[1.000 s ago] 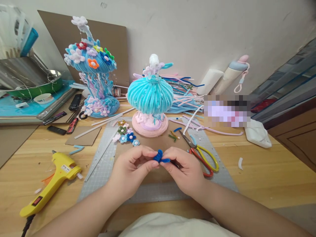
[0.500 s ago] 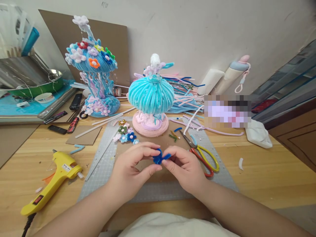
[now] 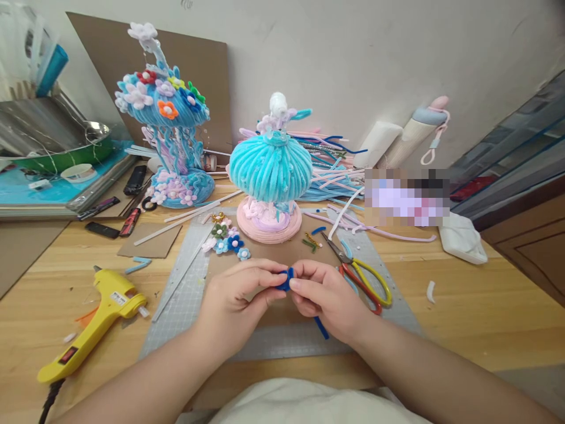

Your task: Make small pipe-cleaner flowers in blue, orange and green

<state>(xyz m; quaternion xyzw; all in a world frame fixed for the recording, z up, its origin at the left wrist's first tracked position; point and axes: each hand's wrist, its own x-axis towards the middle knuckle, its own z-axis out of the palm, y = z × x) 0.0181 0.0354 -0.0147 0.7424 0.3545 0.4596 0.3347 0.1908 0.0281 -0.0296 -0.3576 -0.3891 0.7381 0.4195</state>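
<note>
One deep-blue fuzzy strip (image 3: 285,282), curled into a small loop, above the cutting mat (image 3: 176,309), pinched between the fingertips of left hand (image 3: 241,297) and right hand (image 3: 329,297); a straight blue end shows below the latter. Beyond: small fuzzy flowers (image 3: 222,245); turquoise domed figure (image 3: 271,168), pink base. Right: scissors (image 3: 344,258), partly behind the right hand. Left: yellow glue gun (image 3: 115,299), on bench (image 3: 468,300).

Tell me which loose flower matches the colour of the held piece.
The dark blue flower, just right of the green flower. It alone shares the deep blue of the held fuzzy piece; the other loose flowers are green or paler.
</note>
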